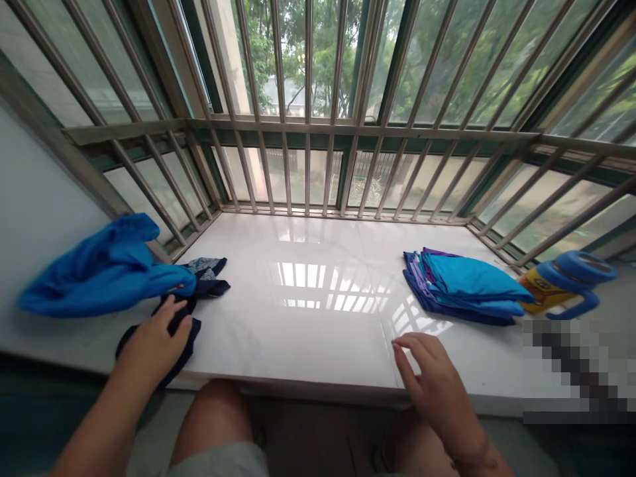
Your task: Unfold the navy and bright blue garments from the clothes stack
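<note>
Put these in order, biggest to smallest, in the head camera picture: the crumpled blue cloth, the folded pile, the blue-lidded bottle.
1. crumpled blue cloth
2. folded pile, looks slightly smaller, though the difference is small
3. blue-lidded bottle, clearly smallest

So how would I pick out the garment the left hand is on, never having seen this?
Start at the white sill under the barred window and go to its left end. There the left hand rests on a dark navy garment, crumpled, flatter and far darker than the bright blue cloth bunched beside it.
</note>
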`<state>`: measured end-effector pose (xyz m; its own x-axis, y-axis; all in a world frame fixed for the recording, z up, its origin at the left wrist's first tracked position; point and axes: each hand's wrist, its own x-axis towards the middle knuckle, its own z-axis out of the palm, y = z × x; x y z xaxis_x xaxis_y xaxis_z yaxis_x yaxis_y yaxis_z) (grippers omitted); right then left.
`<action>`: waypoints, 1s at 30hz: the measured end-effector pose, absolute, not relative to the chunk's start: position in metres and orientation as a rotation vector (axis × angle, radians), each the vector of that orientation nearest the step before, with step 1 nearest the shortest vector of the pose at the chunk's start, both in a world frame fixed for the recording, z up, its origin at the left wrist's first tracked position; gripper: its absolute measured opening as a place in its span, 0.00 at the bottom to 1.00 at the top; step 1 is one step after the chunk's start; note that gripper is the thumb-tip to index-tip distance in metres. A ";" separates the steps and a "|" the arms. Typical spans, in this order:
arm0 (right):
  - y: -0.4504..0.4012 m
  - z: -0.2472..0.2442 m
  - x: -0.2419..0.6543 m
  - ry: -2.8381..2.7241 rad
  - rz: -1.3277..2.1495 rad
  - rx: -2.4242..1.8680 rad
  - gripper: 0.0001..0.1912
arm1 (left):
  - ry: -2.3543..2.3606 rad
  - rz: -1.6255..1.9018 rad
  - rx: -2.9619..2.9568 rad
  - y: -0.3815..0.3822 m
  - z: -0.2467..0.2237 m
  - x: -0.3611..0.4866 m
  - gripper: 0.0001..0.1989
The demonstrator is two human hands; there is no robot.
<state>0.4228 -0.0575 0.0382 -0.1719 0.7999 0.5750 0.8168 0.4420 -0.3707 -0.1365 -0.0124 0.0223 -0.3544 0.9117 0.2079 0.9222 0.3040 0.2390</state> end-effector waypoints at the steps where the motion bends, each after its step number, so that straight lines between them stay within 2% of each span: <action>1: -0.046 0.032 0.435 -1.977 -0.075 -1.412 0.07 | -2.504 -0.508 -1.828 -0.009 0.007 -0.128 0.26; 5: 0.009 0.019 0.490 -1.914 -0.309 -1.740 0.15 | -2.333 -0.432 -2.224 -0.013 -0.053 -0.062 0.28; 8: 0.051 0.021 0.527 -1.686 -0.464 -2.104 0.22 | -2.237 -0.345 -2.224 -0.018 -0.075 -0.032 0.29; 12: 0.089 0.025 0.569 -1.431 -0.270 -2.439 0.25 | -2.185 -0.395 -2.335 -0.006 -0.081 -0.060 0.30; 17: 0.090 0.030 0.580 -1.361 -0.192 -2.245 0.21 | -2.196 -0.575 -2.295 0.012 -0.083 -0.096 0.29; 21: 0.036 0.037 0.518 -1.410 -0.168 -1.778 0.24 | -2.311 -0.590 -2.158 0.007 -0.074 -0.077 0.29; 22: 0.014 0.038 0.494 -1.444 -0.065 -1.678 0.24 | -2.381 -0.617 -2.118 0.001 -0.071 -0.068 0.29; 25: -0.061 0.036 0.417 -1.536 0.550 -1.433 0.21 | -2.488 -0.820 -2.261 -0.034 -0.062 -0.033 0.32; 27: -0.106 0.033 0.376 -1.538 0.993 -1.270 0.20 | -2.304 -1.009 -2.633 -0.069 -0.060 -0.005 0.45; 28: -0.124 0.032 0.362 -1.530 1.201 -1.166 0.25 | -2.157 -1.072 -2.778 -0.087 -0.059 0.009 0.52; 29: -0.138 0.032 0.352 -1.530 1.380 -1.090 0.27 | -1.974 -1.112 -2.912 -0.102 -0.057 0.021 0.56; 30: -0.147 0.033 0.347 -1.531 1.520 -1.026 0.28 | -1.772 -1.128 -3.028 -0.115 -0.054 0.031 0.52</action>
